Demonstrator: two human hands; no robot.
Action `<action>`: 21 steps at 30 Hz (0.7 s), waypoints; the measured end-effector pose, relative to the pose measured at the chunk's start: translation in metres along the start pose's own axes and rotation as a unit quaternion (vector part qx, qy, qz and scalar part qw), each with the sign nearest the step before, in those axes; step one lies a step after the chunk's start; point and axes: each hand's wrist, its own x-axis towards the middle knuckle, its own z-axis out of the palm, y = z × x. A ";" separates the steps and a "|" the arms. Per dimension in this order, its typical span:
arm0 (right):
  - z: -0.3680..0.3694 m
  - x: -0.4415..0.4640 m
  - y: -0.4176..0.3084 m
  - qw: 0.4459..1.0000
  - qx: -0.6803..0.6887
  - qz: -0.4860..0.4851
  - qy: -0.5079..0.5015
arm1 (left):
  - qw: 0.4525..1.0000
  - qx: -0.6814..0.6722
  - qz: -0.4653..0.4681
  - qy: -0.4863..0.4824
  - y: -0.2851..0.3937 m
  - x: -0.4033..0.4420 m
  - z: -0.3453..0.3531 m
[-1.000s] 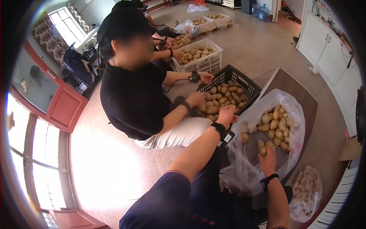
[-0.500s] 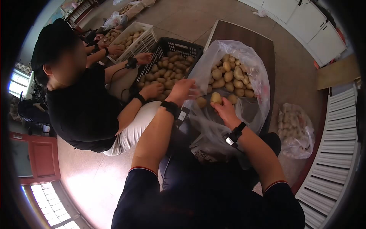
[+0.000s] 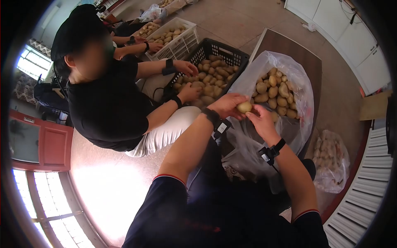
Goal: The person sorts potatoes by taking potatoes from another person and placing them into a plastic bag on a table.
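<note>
Both hands meet at one potato (image 3: 244,107).
The left hand (image 3: 226,106) has its fingers curled in against the potato's left side, while the right hand (image 3: 263,122) pinches it from the right, thumb and fingers drawn in to its width. The potato is up in the air over the near left part of the clear bag (image 3: 304,120), where more potatoes (image 3: 273,94) lie heaped. Just beyond the left hand stands a black crate (image 3: 226,50), also holding potatoes.
</note>
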 end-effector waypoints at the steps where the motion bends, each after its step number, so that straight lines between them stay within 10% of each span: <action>1: 0.000 0.000 0.004 1.000 0.008 -0.004 -0.004 | 1.000 -0.019 0.015 -0.003 -0.001 0.002 -0.005; 21: -0.028 -0.037 0.059 0.903 -0.429 0.004 0.017 | 0.911 -0.264 0.113 0.294 -0.047 0.029 -0.125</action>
